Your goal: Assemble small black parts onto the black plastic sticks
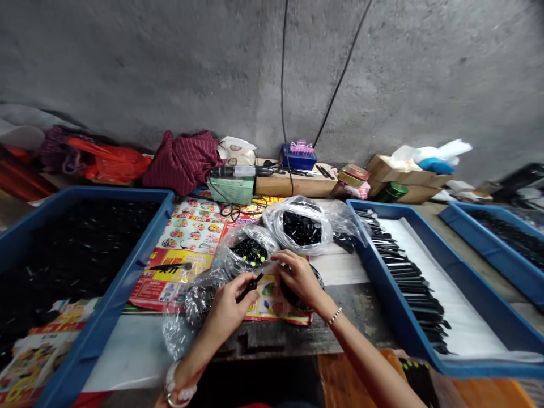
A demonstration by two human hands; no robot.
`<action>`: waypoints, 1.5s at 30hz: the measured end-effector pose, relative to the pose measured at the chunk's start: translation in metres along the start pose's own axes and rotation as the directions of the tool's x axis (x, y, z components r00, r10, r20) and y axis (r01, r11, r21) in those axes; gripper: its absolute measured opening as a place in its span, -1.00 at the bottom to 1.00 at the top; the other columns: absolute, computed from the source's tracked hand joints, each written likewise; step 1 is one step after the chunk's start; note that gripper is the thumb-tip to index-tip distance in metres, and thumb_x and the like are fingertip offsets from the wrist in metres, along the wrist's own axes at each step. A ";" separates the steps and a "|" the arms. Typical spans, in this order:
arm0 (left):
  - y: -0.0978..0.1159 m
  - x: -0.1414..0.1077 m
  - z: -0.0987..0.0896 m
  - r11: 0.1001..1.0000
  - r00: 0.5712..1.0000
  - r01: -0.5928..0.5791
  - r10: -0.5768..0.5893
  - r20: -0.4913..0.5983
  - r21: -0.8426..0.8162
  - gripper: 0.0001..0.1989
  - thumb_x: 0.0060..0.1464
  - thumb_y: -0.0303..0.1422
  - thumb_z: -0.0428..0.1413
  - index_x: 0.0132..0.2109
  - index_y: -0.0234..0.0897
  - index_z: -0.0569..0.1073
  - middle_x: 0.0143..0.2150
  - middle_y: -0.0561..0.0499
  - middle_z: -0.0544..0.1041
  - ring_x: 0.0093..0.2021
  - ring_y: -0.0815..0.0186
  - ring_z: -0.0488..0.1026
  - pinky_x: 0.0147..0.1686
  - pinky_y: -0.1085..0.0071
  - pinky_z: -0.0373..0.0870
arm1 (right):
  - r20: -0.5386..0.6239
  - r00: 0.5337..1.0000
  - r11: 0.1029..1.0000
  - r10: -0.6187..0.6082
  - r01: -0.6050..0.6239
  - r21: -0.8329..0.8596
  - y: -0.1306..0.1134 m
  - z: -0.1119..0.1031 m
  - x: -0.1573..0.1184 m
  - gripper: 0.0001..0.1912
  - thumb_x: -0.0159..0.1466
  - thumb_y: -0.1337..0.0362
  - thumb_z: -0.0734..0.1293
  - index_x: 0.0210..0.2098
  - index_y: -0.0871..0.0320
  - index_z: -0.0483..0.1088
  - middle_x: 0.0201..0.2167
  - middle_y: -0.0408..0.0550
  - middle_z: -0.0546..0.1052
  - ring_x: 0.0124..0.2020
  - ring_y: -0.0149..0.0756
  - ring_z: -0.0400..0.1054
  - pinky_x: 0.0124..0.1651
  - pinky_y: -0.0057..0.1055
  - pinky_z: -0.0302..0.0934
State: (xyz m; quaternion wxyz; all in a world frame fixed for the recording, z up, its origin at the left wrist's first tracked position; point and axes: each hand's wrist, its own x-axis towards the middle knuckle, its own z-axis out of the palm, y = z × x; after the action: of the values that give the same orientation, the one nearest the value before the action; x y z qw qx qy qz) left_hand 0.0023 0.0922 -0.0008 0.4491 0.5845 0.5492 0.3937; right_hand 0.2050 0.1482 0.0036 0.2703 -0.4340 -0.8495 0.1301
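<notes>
My left hand [232, 306] is closed around a slim black handle piece [249, 288], low over the middle of the bench. From its upper end a pale, blade-like strip [266, 268] reaches toward my right hand [300, 277]. My right fingers are bent together at that strip; what else they may pinch is hidden. Just beyond my hands, a clear plastic bag [250, 249] holds small black parts, some with yellow-green ends. Behind it, a larger clear bag [301, 224] contains black round pieces. Another crumpled bag [199, 300] lies left of my left wrist.
A blue tray [123, 277] heaped with black parts stands at left. Right of me, another blue tray [393, 294] holds a row of black handled pieces on white lining. Printed flyers [182, 243] cover the bench. An electric screwdriver [240, 171] lies at the back, with hanging cables behind.
</notes>
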 end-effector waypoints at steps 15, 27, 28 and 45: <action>0.011 -0.029 -0.013 0.971 0.995 0.086 -0.071 0.074 -0.221 -0.67 0.06 -0.30 0.15 0.00 -0.24 0.44 -0.05 -0.12 0.60 -0.08 0.12 0.55 -0.13 0.34 0.48 | -0.014 0.999 0.995 0.052 -0.053 -0.089 -0.025 0.000 0.026 -0.80 0.32 0.48 0.26 -0.19 0.16 0.51 -0.26 0.00 0.57 -0.24 -0.23 0.41 -0.21 -0.42 0.23; 0.005 -0.053 -0.023 0.772 0.952 0.274 -0.302 0.048 -0.574 -0.62 -0.05 -0.20 0.30 -0.12 -0.30 0.46 -0.43 0.02 0.52 -0.58 0.44 0.31 -0.61 0.56 0.16 | 0.059 0.998 0.967 0.024 -0.008 -0.253 -0.029 0.029 0.042 -0.85 0.28 0.48 0.32 -0.33 0.16 0.51 -0.37 -0.04 0.55 -0.29 -0.18 0.32 -0.30 -0.35 0.14; 0.005 -0.054 -0.023 0.736 0.945 0.293 -0.320 0.068 -0.610 -0.62 -0.05 -0.21 0.30 -0.12 -0.31 0.46 -0.43 0.01 0.53 -0.58 0.45 0.31 -0.60 0.56 0.16 | 0.064 0.998 0.968 0.015 0.001 -0.251 -0.030 0.029 0.041 -0.86 0.27 0.47 0.33 -0.30 0.15 0.51 -0.35 -0.05 0.55 -0.27 -0.18 0.32 -0.29 -0.35 0.14; 0.017 -0.066 -0.016 0.706 0.940 0.256 -0.341 -0.001 -0.660 -0.65 -0.10 -0.26 0.35 -0.18 -0.30 0.48 -0.38 -0.01 0.57 -0.55 0.43 0.36 -0.55 0.54 0.23 | -0.151 0.979 0.966 0.138 -0.099 0.238 -0.056 -0.004 0.011 -0.87 0.28 0.45 0.29 -0.27 0.18 0.47 -0.31 -0.04 0.56 -0.32 -0.29 0.41 -0.25 -0.45 0.26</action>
State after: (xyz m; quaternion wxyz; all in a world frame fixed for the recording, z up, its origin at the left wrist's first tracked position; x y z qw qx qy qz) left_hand -0.0134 0.0282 0.0220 0.6469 0.2695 0.4918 0.5167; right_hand 0.1644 0.1238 0.0360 0.3804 -0.4595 -0.7756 0.2066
